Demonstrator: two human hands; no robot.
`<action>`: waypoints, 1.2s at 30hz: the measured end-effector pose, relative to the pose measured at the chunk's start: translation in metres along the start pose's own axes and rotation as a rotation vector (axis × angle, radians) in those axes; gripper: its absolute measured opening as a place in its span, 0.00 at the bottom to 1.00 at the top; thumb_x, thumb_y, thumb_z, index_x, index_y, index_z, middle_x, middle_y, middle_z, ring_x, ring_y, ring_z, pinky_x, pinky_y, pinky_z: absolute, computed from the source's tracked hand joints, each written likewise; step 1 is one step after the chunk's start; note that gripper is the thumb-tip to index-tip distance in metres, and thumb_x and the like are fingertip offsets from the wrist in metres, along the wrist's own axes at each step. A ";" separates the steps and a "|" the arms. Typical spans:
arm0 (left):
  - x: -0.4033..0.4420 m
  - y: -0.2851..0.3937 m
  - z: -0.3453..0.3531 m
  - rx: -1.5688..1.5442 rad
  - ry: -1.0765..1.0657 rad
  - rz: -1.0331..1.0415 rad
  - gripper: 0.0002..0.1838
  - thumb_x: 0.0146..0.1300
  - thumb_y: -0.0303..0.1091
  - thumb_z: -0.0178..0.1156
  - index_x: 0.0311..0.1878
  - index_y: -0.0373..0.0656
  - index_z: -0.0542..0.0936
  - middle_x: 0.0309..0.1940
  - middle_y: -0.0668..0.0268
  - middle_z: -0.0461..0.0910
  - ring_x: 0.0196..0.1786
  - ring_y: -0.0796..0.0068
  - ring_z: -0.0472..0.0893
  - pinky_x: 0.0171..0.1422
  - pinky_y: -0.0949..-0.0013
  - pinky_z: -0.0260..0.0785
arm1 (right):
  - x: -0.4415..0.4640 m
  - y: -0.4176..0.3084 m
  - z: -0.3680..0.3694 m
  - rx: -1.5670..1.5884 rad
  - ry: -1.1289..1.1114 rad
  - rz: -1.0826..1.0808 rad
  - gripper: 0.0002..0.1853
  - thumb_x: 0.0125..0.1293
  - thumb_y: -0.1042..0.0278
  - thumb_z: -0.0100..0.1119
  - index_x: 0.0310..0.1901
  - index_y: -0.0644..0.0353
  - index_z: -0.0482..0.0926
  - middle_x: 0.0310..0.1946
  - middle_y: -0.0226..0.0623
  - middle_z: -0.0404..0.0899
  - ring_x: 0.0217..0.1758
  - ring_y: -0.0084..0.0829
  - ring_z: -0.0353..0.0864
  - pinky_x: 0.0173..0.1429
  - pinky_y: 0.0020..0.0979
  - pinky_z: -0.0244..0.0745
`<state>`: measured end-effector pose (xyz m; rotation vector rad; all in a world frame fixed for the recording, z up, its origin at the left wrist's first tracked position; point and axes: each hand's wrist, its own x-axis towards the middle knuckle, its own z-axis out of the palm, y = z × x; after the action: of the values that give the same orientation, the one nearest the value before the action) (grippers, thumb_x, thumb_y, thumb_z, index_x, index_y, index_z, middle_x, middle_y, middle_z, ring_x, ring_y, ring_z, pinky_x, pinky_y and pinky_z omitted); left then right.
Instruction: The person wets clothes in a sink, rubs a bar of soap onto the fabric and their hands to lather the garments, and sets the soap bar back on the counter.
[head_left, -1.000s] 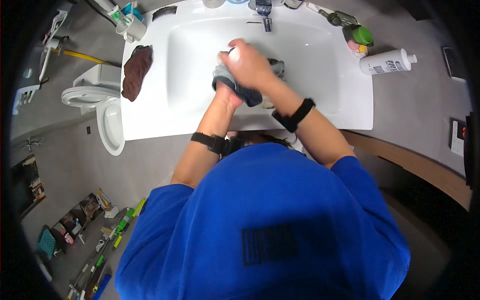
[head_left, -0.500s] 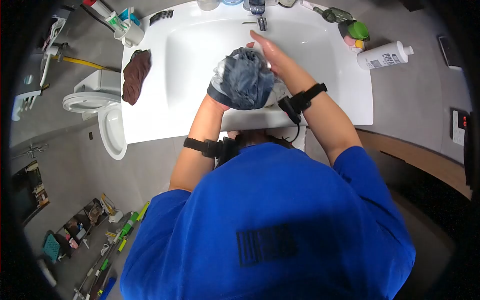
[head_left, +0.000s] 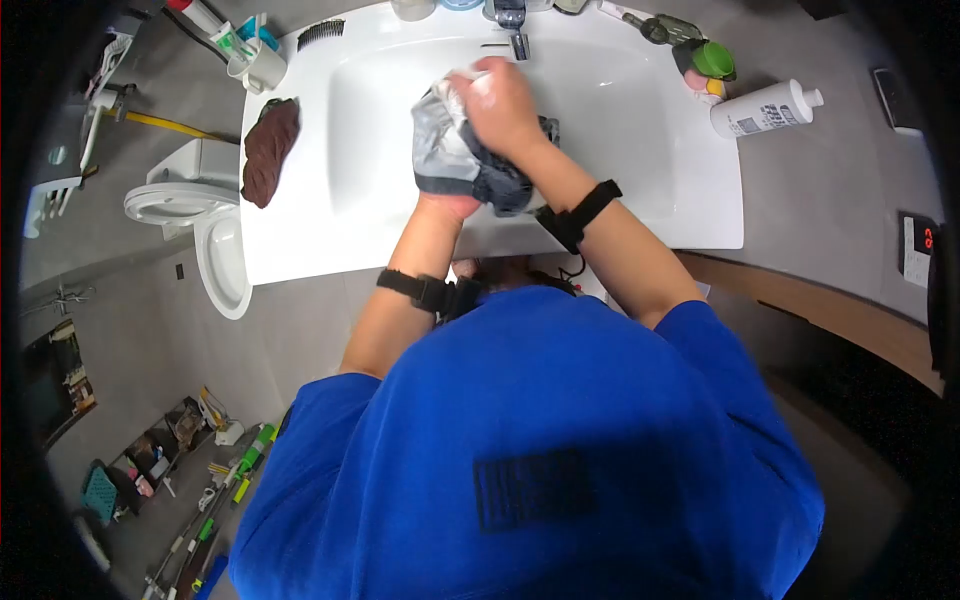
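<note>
Over the white sink basin [head_left: 620, 130] a grey and dark-blue cloth [head_left: 443, 148] covers most of my left hand [head_left: 450, 204]; the fingers of that hand are hidden inside or under it. My right hand [head_left: 500, 105] presses on the upper right of the cloth, its fingers curled over something white that is too small and blurred to name. Part of the cloth hangs dark and crumpled between my wrists. A brown cloth [head_left: 270, 150] lies on the left rim of the sink.
The faucet [head_left: 520, 45] stands at the back of the basin. A cup with toothpaste [head_left: 258, 70] and a black comb [head_left: 321, 34] sit back left. At the right are a white bottle [head_left: 765, 110] and a green cup [head_left: 713, 60]. A toilet [head_left: 185, 190] stands left.
My right hand has moved left from the cloth's right side onto its upper part, its fingers now curled. The cloth has turned, showing more of its light grey side.
</note>
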<state>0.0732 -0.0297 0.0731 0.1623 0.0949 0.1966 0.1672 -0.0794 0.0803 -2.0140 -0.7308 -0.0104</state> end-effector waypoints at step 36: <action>-0.009 -0.009 0.001 0.093 0.120 0.130 0.29 0.69 0.55 0.38 0.66 0.49 0.65 0.65 0.62 0.67 0.69 0.61 0.63 0.73 0.58 0.53 | -0.039 -0.005 -0.022 -0.184 -0.203 -0.581 0.38 0.58 0.42 0.59 0.64 0.57 0.63 0.60 0.49 0.69 0.64 0.46 0.69 0.64 0.41 0.65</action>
<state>0.0668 -0.0404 0.0736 0.2501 0.2128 0.3323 0.1393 -0.1141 0.0848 -1.9214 -1.4693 -0.2218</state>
